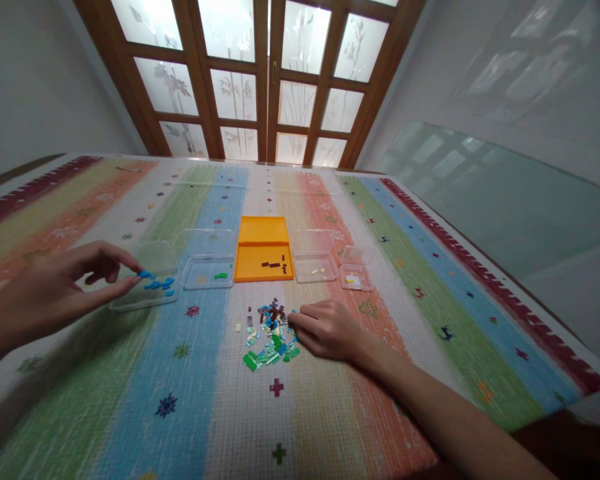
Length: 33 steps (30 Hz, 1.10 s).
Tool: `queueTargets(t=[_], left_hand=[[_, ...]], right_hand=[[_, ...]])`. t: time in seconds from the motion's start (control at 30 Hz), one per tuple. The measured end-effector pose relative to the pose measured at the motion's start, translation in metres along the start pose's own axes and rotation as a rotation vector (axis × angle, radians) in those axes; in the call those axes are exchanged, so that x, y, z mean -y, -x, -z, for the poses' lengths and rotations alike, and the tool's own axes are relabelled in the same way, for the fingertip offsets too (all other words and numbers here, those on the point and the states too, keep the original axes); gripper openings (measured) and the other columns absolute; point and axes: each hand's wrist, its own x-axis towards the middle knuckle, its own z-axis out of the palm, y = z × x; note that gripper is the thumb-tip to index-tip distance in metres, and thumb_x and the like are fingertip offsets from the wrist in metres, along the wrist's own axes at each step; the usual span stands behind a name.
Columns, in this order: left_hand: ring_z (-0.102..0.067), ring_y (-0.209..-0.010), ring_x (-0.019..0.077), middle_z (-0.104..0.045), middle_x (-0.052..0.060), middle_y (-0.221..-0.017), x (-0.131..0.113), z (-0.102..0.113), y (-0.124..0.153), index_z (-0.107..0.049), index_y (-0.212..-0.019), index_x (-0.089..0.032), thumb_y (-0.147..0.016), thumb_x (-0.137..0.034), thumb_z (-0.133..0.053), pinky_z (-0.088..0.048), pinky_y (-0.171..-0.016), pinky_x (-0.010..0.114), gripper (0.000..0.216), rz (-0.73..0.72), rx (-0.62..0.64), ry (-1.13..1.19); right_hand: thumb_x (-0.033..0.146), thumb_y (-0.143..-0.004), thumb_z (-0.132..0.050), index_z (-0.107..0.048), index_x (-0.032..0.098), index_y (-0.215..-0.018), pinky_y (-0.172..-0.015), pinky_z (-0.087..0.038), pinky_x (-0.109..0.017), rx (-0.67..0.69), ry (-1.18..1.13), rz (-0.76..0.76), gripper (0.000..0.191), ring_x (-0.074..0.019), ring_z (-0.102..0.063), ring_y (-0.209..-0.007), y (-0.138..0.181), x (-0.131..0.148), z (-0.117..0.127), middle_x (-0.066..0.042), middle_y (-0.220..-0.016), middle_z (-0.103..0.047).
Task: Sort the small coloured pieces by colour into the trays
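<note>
My left hand (pixel 93 273) reaches over the clear plastic box (pixel 125 305) at the far left, thumb and forefinger pinched on a small blue building brick (pixel 143 273). Several more blue bricks (pixel 157 285) lie in that box, just past the fingertips. On the table, my right hand (pixel 325 327) rests at the right edge of a loose pile of small building bricks (pixel 273 320), coloured brown, blue, green and pale. Its fingers are curled together, and whatever they hold is hidden. Larger green bricks (pixel 251 361) lie at the pile's near side.
An open orange box (pixel 250 270) with several brown bricks stands beyond the pile. Left of it is a clear box (pixel 207 285) with green bricks. To its right stand two clear boxes (pixel 315 278) (pixel 356 287) with a few pale and yellow pieces. A striped cloth (pixel 185 413) covers the table.
</note>
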Motion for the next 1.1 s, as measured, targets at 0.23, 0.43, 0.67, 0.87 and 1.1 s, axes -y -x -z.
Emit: queueTargets(t=[0.23,0.43,0.67,0.87,1.1], left_hand=[[-0.05,-0.063,0.0125,-0.052,-0.006,-0.068,0.003,-0.009,0.0,-0.062,-0.097,-0.02,-0.088,-0.038,-0.053,-0.034,-0.068,0.022,0.022,-0.088,0.087,-0.052],[-0.049,-0.06,0.0114,-0.056,-0.008,-0.066,0.014,-0.018,-0.004,-0.065,-0.098,-0.021,-0.087,-0.035,-0.057,-0.032,-0.069,0.021,0.02,-0.108,0.123,-0.063],[-0.054,-0.065,0.0128,-0.063,-0.006,-0.071,0.021,-0.02,-0.006,-0.066,-0.1,-0.022,-0.087,-0.038,-0.058,-0.035,-0.071,0.02,0.022,-0.104,0.128,-0.048],[-0.058,-0.07,0.0143,-0.068,-0.003,-0.079,0.008,-0.014,-0.005,-0.067,-0.104,-0.02,-0.086,-0.037,-0.058,-0.038,-0.072,0.022,0.026,-0.093,0.161,-0.015],[-0.061,-0.077,0.0154,-0.07,-0.001,-0.082,-0.022,0.002,0.006,-0.071,-0.101,-0.023,-0.089,-0.044,-0.059,-0.042,-0.067,0.021,0.028,-0.097,0.143,-0.013]], right_hand=[[0.017,-0.099,-0.039,-0.062,0.017,-0.089,-0.053,-0.028,-0.03,0.004,0.001,0.001,0.025,-0.0122,-0.043,-0.053,-0.001,0.0,0.001,0.001,-0.063,-0.055],[0.019,-0.1,-0.039,-0.063,0.017,-0.089,-0.053,-0.028,-0.031,-0.01,0.003,-0.001,0.026,-0.0122,-0.043,-0.053,-0.001,0.0,0.001,0.001,-0.063,-0.056],[0.018,-0.098,-0.039,-0.063,0.017,-0.089,-0.052,-0.028,-0.031,0.005,0.0,-0.002,0.026,-0.0126,-0.043,-0.053,0.0,0.0,0.001,0.001,-0.062,-0.056],[0.018,-0.097,-0.04,-0.062,0.017,-0.09,-0.053,-0.028,-0.03,0.018,0.004,-0.006,0.024,-0.0123,-0.042,-0.053,0.001,-0.001,0.0,0.001,-0.063,-0.055],[0.018,-0.098,-0.039,-0.064,0.017,-0.09,-0.053,-0.029,-0.029,-0.01,-0.017,-0.013,0.026,-0.0121,-0.044,-0.053,0.0,-0.001,0.0,0.001,-0.062,-0.055]])
